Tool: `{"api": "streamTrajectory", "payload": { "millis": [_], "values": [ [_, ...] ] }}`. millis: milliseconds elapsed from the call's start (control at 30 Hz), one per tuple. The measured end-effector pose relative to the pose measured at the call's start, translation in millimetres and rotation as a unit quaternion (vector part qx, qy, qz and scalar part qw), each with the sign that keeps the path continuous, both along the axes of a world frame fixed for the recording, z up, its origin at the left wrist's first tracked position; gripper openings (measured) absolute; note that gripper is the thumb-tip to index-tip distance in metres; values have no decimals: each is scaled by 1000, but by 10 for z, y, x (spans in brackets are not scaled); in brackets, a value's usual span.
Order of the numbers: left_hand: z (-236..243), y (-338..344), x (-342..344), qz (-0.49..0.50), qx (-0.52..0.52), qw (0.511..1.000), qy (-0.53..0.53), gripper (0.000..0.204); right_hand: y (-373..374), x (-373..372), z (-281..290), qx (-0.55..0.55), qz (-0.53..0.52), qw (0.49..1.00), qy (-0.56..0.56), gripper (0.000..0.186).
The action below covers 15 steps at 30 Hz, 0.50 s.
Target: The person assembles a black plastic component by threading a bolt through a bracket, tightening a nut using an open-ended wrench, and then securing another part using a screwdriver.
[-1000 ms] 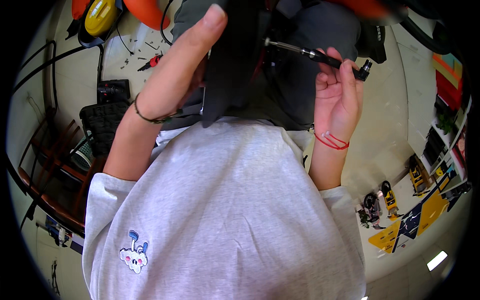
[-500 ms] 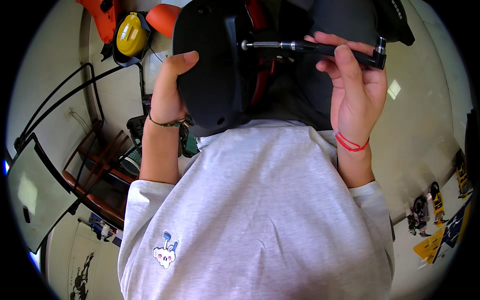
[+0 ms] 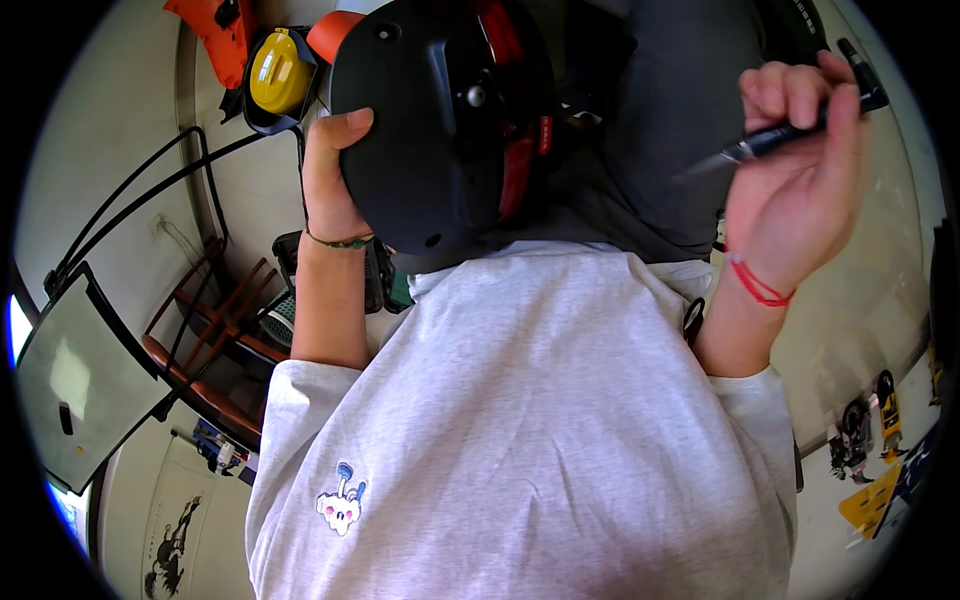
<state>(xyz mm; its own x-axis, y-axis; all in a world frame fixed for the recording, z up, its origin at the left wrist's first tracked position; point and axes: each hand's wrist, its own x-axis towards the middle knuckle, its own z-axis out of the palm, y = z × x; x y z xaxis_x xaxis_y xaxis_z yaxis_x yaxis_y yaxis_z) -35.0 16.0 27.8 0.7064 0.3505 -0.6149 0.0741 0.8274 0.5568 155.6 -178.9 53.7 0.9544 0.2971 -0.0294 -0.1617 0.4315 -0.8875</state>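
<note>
My left hand (image 3: 336,175) grips the left side of a rounded black plastic part (image 3: 400,150) with red trim (image 3: 517,175), thumb on its face. A small silver round-headed piece (image 3: 476,96) sits on its raised middle section. My right hand (image 3: 795,170), off to the right, has its fingers wrapped round a black screwdriver-like tool (image 3: 760,142) with an angled top end. The tool's thin shaft points down-left, away from the part, and its tip is blurred. My lap in dark trousers (image 3: 650,110) lies beneath.
A yellow object in a dark shell (image 3: 280,70) and orange panels (image 3: 210,30) lie at upper left, near a dark tool case (image 3: 365,280). Wooden chairs (image 3: 215,330) and black tubing stand left. Small yellow-and-black models (image 3: 885,415) are at lower right.
My right hand has pulled the tool rightward off the silver piece and tilted it. My left hand has turned the black part face-up since the first frame and still holds it.
</note>
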Motion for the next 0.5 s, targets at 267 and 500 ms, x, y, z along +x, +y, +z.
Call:
{"api": "streamTrajectory", "payload": {
  "millis": [267,500],
  "values": [
    [69,-60,97,23,37,999,25,45,287,-189,-150,-255,405,863,-163,45],
    [64,-26,41,-11,25,999,21,41,363,-431,-303,-287,346,826,-340,50]
  ]
}}
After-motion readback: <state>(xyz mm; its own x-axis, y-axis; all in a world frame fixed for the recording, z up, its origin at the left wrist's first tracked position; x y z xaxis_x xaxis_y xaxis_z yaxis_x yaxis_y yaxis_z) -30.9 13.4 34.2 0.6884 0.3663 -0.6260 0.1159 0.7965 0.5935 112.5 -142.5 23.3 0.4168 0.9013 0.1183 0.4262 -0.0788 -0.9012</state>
